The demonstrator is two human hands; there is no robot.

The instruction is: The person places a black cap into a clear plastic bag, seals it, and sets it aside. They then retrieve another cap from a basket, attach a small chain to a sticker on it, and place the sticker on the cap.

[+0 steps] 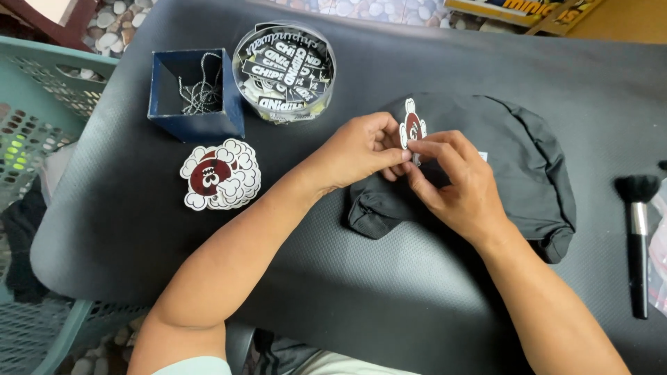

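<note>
Both my hands meet over a folded black garment lying on a black textured mat. My left hand and my right hand pinch a small flower-shaped tag, white-edged with a dark red centre, between their fingertips. The tag is held upright just above the garment's left part. A small metal piece shows between my fingers under the tag; what it is cannot be told.
A stack of the same flower-shaped tags lies at left. Behind it stand a dark blue open box holding ball chains and a clear round tub of black-and-white labels. A black brush lies at right. A green basket stands beside the mat.
</note>
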